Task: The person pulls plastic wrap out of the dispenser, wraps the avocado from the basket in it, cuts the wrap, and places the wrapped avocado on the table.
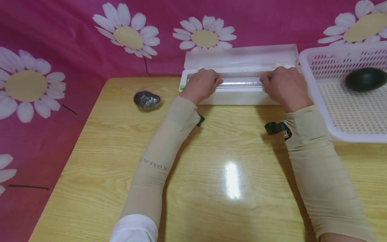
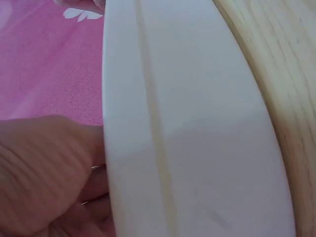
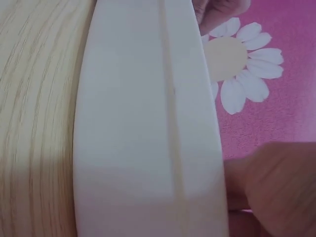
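Note:
A long white cling film dispenser (image 1: pixel 239 98) stands at the back of the table with its lid (image 1: pixel 242 57) raised. Inside lies a roll of clear cling film (image 1: pixel 240 82). My left hand (image 1: pixel 201 84) is at the dispenser's left part and my right hand (image 1: pixel 285 85) at its right part. Both have curled fingers, thumbs facing each other, and pinch the film at the roll; the fingertips are mostly hidden. In both wrist views the dispenser's white front wall (image 2: pixel 197 98) hides the fingers of the left hand (image 2: pixel 44 173) and right hand (image 3: pixel 286 187).
A dark lump wrapped in clear film (image 1: pixel 147 100) lies on the wooden table (image 1: pixel 205 174) left of the dispenser. On the right, close beside it, stands a white plastic basket (image 1: pixel 335 132) holding a dark oval fruit (image 1: pixel 366 79). A pink flowered cloth (image 1: pixel 169 60) hangs behind.

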A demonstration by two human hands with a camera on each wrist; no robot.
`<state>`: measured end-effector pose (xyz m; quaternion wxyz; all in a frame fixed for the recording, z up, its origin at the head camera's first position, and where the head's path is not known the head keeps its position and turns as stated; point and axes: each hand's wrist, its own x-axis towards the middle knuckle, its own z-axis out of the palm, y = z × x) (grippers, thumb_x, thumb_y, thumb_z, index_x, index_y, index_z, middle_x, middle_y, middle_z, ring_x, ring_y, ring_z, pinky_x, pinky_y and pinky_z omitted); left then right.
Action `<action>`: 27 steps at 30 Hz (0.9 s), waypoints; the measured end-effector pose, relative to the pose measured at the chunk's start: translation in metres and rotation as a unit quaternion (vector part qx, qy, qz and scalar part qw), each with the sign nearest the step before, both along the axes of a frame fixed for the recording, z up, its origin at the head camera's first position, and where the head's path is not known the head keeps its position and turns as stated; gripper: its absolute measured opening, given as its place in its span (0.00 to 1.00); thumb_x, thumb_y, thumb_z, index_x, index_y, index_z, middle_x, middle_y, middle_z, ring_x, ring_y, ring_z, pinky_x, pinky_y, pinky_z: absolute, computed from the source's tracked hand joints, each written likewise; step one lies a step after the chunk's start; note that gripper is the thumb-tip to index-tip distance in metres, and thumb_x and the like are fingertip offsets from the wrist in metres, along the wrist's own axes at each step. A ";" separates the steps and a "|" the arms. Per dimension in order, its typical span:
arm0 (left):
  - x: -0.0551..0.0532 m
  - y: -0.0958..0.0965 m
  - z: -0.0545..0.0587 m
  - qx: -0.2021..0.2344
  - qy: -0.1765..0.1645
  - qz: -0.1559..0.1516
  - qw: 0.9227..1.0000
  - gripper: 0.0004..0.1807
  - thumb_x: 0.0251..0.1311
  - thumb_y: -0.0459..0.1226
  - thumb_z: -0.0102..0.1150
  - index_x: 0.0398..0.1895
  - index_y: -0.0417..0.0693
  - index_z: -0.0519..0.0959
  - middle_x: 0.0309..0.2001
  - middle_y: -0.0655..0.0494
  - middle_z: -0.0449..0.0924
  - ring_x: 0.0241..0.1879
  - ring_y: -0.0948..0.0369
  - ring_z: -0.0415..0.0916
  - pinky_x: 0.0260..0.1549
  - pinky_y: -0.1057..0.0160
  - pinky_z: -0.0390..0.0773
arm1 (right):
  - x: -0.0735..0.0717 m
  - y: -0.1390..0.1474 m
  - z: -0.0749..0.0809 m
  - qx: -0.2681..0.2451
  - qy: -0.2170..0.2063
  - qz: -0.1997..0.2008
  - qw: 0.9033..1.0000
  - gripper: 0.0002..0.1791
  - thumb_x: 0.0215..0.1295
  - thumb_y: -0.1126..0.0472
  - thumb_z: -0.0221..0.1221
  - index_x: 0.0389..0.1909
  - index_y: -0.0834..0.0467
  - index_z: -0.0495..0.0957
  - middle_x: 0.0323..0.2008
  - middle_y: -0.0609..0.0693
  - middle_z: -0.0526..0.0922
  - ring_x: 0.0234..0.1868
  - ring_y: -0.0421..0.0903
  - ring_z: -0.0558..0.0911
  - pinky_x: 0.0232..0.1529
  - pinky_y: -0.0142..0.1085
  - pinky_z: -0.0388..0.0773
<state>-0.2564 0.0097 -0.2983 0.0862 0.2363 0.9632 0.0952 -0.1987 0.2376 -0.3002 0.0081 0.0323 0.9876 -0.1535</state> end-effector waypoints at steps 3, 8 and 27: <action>-0.002 0.002 0.004 0.021 -0.015 0.029 0.999 0.14 0.68 0.46 0.56 0.51 0.57 0.83 0.49 0.59 0.84 0.50 0.58 0.74 0.50 0.59 0.75 | -0.002 -0.001 -0.001 -0.025 0.013 -0.026 0.999 0.21 0.69 0.54 0.46 0.46 0.60 0.85 0.46 0.68 0.83 0.48 0.71 0.75 0.45 0.62 0.69; -0.004 0.004 0.007 0.048 -0.025 0.061 0.997 0.17 0.61 0.44 0.63 0.53 0.56 0.83 0.54 0.60 0.84 0.54 0.59 0.75 0.53 0.60 0.75 | -0.005 -0.002 0.001 -0.065 0.030 -0.044 0.996 0.20 0.61 0.59 0.53 0.49 0.63 0.83 0.51 0.66 0.83 0.55 0.73 0.71 0.55 0.64 0.64; -0.012 0.008 0.010 -0.009 -0.014 0.034 0.999 0.07 0.62 0.40 0.62 0.43 0.56 0.84 0.50 0.56 0.81 0.47 0.57 0.76 0.42 0.53 0.77 | -0.021 0.001 0.006 0.010 0.006 0.015 1.000 0.12 0.53 0.64 0.59 0.35 0.64 0.86 0.41 0.69 0.84 0.48 0.70 0.73 0.50 0.62 0.69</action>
